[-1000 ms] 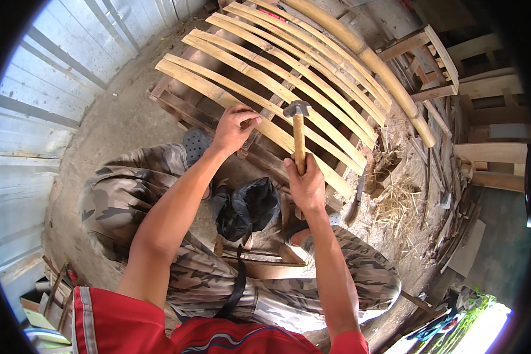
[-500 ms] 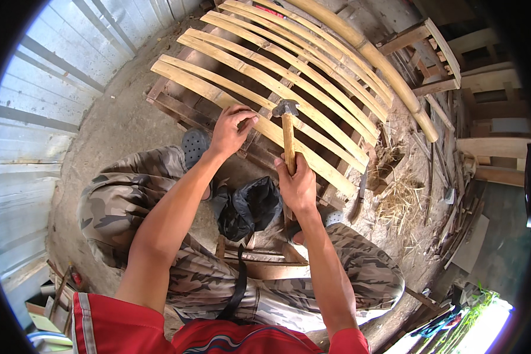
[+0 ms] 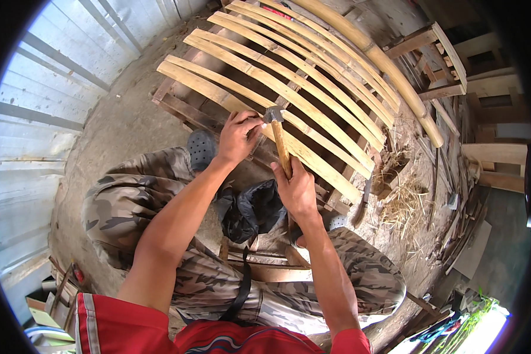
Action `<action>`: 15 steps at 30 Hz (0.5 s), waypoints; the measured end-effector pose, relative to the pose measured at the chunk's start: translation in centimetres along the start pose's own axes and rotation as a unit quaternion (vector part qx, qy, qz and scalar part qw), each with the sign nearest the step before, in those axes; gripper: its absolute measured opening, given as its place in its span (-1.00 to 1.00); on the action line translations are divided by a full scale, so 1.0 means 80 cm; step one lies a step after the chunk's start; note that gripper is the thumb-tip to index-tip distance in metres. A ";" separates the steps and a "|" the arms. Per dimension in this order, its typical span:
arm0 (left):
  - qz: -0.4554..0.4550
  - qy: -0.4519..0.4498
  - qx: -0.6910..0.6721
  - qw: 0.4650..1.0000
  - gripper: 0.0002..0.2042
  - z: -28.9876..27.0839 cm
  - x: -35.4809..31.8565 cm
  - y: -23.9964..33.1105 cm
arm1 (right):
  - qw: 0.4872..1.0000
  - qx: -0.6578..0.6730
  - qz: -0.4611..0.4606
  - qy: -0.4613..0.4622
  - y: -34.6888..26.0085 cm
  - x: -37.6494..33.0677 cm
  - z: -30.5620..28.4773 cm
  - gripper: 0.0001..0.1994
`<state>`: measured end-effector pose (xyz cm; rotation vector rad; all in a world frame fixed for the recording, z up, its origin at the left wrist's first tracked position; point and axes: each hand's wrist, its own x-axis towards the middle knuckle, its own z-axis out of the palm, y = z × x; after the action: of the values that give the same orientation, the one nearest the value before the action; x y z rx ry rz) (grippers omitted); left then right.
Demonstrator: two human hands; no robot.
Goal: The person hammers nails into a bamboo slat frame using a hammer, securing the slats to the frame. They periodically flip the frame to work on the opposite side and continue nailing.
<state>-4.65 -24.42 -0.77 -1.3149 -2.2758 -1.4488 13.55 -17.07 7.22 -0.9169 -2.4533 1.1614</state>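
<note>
We see the right hand (image 3: 296, 190) clenched around the wooden handle of the hammer (image 3: 279, 141), and the metal head is down now, right at the nearest bamboo slat (image 3: 259, 121), just beside the left hand (image 3: 237, 137). Half a second ago the head sat a touch higher above that slat; a second ago it was higher again, so the hammer has come down. The left hand's fingers (image 3: 249, 125) are pinched together on the slat beside the hammer head; whatever small thing they pinch is too tiny for us to make out. That hand has hardly shifted across the three moments. The slats lie side by side across a dark wooden frame (image 3: 177, 106) on the dirt floor (image 3: 124, 130), with a thick bamboo pole (image 3: 395, 76) along their far side. A black bag (image 3: 251, 209) sits between the knees in camouflage trousers (image 3: 135, 200), where it was before.
</note>
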 end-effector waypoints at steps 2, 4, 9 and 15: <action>-0.001 0.001 0.005 1.000 -0.88 -0.002 -0.002 -0.002 | 1.000 -0.008 0.014 -0.013 -0.012 0.002 -0.005 -0.66; 0.011 0.005 -0.001 1.000 -0.89 -0.003 -0.001 -0.004 | 0.999 -0.012 0.028 -0.013 -0.027 0.003 -0.011 -0.67; 0.015 0.004 -0.003 1.000 -0.88 0.000 -0.001 -0.004 | 0.999 -0.013 0.033 -0.002 -0.024 -0.002 -0.008 -0.73; 0.021 0.006 0.009 1.000 -0.88 -0.001 -0.002 -0.009 | 1.000 -0.013 0.024 -0.013 -0.021 -0.004 -0.008 -0.74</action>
<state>-5.10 -24.69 -1.27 -1.3360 -2.2349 -1.4147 13.36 -17.69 8.94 -0.9790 -2.4857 1.1660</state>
